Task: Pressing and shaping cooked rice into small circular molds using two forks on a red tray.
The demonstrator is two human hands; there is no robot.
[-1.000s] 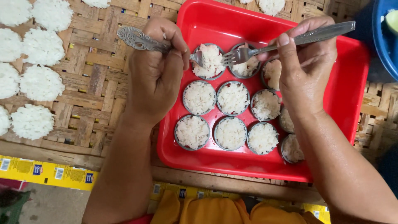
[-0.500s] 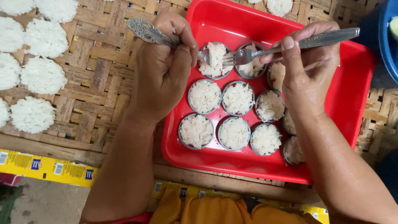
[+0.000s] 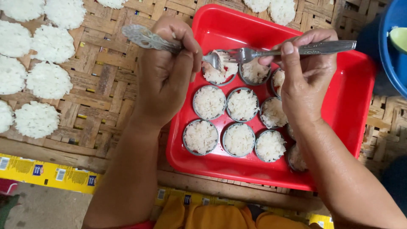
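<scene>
A red plastic tray holds several small round metal moulds packed with white rice. My left hand grips a metal spoon whose bowl sits over the top-left mould. My right hand holds a metal fork, its tines meeting the spoon bowl above that same mould. A bit of rice clings between the two utensils. My right hand hides part of the moulds on the tray's right side.
The tray rests on a woven bamboo mat. Several round white rice cakes lie on the mat to the left, and more at the top. A blue bowl sits at the upper right. Yellow packaging lines the near edge.
Both hands have shifted slightly; the spoon and fork tips have come closer together over the top-left mould, with rice between them.
</scene>
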